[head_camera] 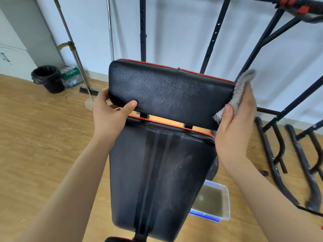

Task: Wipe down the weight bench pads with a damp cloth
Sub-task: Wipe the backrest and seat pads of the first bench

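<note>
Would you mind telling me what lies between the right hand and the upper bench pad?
In the head view, a grey cloth lies there; the right hand holds it against the right end of the upper pad.

Bright, even light — soft rack (pixel 143 41) shadows on the wall (pixel 174 23), edges bowed by the wide lens, slightly soft

Black red-piped pads (pixel 167 91), grey cloth (pixel 242 89).
</note>
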